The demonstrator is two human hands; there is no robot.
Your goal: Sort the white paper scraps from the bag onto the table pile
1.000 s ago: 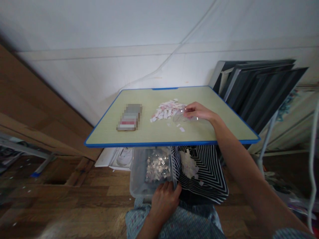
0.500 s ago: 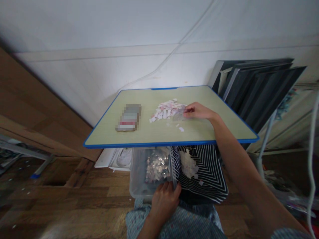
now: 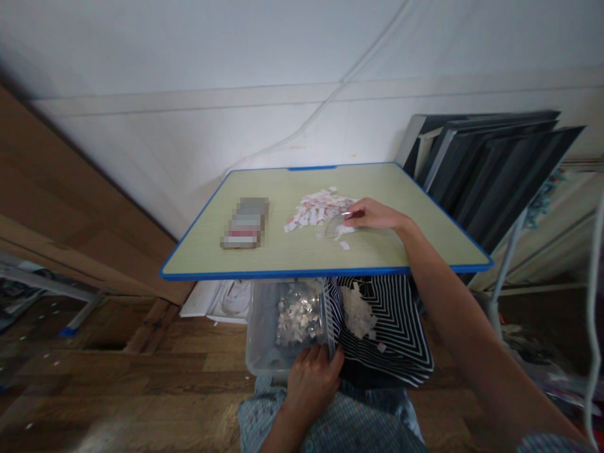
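Observation:
My right hand (image 3: pixel 375 214) is closed in a pinch on a clear, curved plastic piece that looks like a protractor (image 3: pixel 336 226). Its lower edge is down by the right side of a heap of small white and pinkish paper scraps (image 3: pixel 314 207) on the pale green tabletop (image 3: pixel 274 258). One loose scrap (image 3: pixel 345 245) lies nearer the front. Below the table, my left hand (image 3: pixel 314 374) has its fingers curled over the front right rim of a clear plastic bin (image 3: pixel 262 352), against a black-and-white striped bag (image 3: pixel 401 352).
A pixelated flat object (image 3: pixel 244 223) lies at the table's left. Scraps (image 3: pixel 299 314) fill part of the bin, and more pale pieces (image 3: pixel 358 311) sit in the bag. Dark panels (image 3: pixel 486 163) lean at the right. A cardboard box (image 3: pixel 70 182) stands at the left.
My right hand has moved slightly left and tilted the clear piece, which now covers the small scraps in front of the heap. My left hand has stayed put.

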